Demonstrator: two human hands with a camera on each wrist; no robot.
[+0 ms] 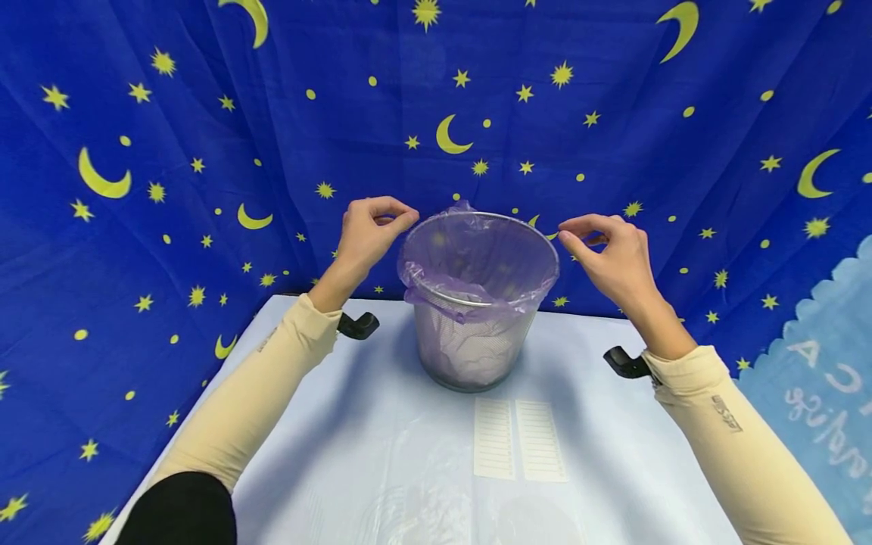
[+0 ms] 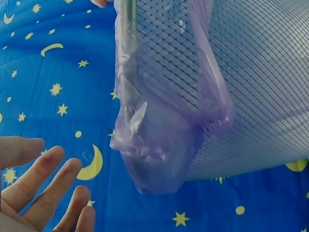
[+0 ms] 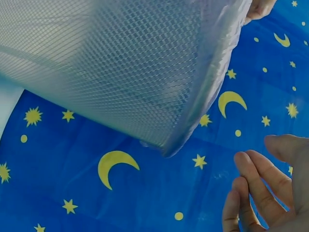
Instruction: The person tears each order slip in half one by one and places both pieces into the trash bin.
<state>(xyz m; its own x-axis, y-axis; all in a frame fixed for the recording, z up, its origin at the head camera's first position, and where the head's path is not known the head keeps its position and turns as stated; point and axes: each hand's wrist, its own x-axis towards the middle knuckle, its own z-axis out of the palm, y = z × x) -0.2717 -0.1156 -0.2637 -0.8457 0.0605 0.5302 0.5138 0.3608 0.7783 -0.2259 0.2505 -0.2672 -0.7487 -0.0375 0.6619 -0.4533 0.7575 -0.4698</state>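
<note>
A wire mesh wastebasket (image 1: 470,348) stands upright on the table, lined with a thin purple plastic bag (image 1: 490,253). The bag is folded over the rim, and a loop of it hangs down the outside of the mesh in the left wrist view. My left hand (image 1: 371,231) is raised just left of the rim, fingers loosely bent and holding nothing. To the right of the rim my right hand (image 1: 609,253) hovers in the same way, a little apart from the basket. Gaps between thumb and fingers show in both wrist views.
Two pale strips with printed lines, a left strip (image 1: 493,439) and a right strip (image 1: 540,440), lie on the white table (image 1: 381,469) in front of the basket. A blue curtain (image 1: 381,136) with yellow moons and stars hangs behind. Light blue scalloped cloth (image 1: 817,363) is at right.
</note>
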